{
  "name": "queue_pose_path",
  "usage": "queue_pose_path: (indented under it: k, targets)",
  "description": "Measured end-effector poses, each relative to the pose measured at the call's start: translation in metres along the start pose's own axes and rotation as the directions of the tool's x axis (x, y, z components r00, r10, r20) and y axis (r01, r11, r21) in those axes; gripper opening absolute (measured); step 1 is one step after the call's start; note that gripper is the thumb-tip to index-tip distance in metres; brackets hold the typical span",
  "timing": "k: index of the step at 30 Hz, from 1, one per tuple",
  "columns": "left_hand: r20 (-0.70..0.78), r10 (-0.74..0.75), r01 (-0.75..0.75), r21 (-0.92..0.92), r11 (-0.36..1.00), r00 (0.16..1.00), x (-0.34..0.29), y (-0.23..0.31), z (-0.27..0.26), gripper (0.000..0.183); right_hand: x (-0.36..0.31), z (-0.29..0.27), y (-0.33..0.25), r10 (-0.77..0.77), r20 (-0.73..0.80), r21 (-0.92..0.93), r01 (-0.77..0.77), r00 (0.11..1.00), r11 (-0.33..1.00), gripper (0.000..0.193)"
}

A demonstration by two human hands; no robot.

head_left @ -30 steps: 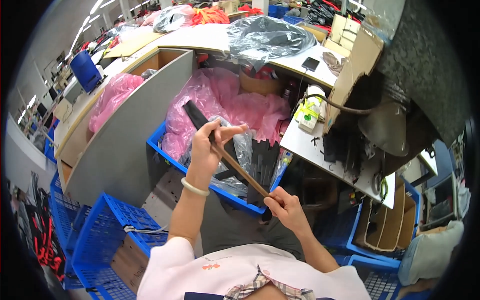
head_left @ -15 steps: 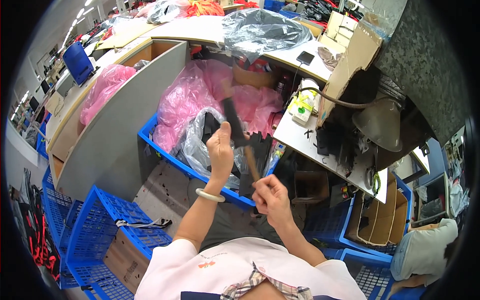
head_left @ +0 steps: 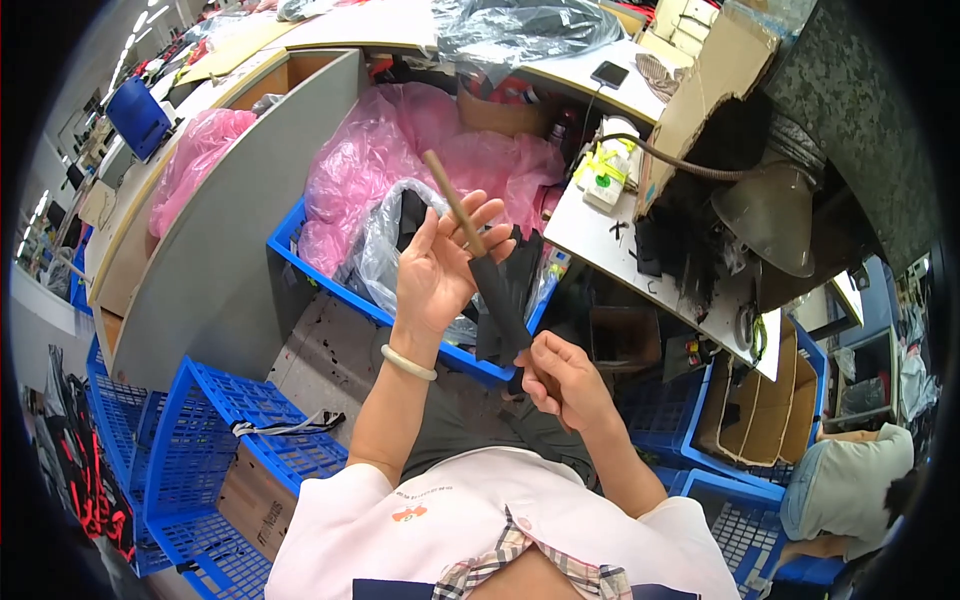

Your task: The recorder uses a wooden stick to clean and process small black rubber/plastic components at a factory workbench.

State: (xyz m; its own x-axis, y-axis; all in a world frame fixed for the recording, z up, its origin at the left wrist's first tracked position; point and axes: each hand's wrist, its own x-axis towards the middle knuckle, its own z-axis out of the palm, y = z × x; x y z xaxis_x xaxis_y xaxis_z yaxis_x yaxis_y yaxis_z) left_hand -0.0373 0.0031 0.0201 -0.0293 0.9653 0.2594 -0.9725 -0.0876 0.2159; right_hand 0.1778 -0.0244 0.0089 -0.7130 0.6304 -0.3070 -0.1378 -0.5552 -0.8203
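Note:
A wooden stick (head_left: 450, 198) slants up and to the left before me, its upper part bare. A black fabric tube (head_left: 500, 302) surrounds its lower part. My right hand (head_left: 568, 380) grips the tube's lower end, thumb and fingers closed. My left hand (head_left: 440, 268) is open, palm up, with its fingers spread behind the stick; whether they touch it I cannot tell. Below both hands, a blue crate (head_left: 375, 328) holds a clear plastic bag (head_left: 372, 265) with black pieces and crumpled pink plastic (head_left: 365, 165).
A white table (head_left: 590, 240) with a grey metal hood (head_left: 765, 230) juts in on the right. A grey partition (head_left: 235, 230) stands at left. Blue crates (head_left: 215, 420) sit at lower left. At the right, another person's sleeve (head_left: 850, 490) shows beside a cardboard-lined crate (head_left: 765, 420).
The bare wood, earlier low by my right hand, now points up, with the black fabric at the lower end. My left hand has opened from a closed grip. The right stays closed.

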Motion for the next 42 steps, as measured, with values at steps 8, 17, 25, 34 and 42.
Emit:
queue_pose_path:
  k: [8, 17, 25, 34, 42]
  targets:
    - [0.000, -0.127, 0.124, 0.195, 0.973, 0.992, -0.017, -0.028, -0.016, 0.050, 0.003, -0.020, -0.002, 0.057, 0.295, 0.435, -0.187, 0.954, 0.881, 0.037]
    - [-0.226, 0.054, -0.002, 0.226, 0.974, 0.973, -0.019, -0.037, -0.029, 0.016, -0.005, -0.003, 0.007, 0.056, 0.118, 0.280, -0.087, 0.992, 0.956, 0.032]
    - [-0.351, 0.351, -0.063, 0.624, 0.779, 0.868, -0.020, -0.037, -0.023, 0.015, -0.005, 0.002, 0.015, 0.101, 0.093, 0.473, -0.133, 0.991, 0.871, 0.030]
    - [-0.355, 0.695, -0.205, 0.785, 0.585, 0.625, -0.003, 0.045, -0.032, 0.015, -0.065, -0.068, 0.036, 0.055, -0.242, -0.239, -0.115, 0.969, 0.964, 0.030]
    - [-0.343, 0.393, 0.010, 0.764, 0.646, 0.853, -0.032, -0.004, -0.011, 0.009, 0.059, 0.005, -0.042, -0.343, -0.165, -0.300, 0.285, 0.925, 0.910, 0.024]
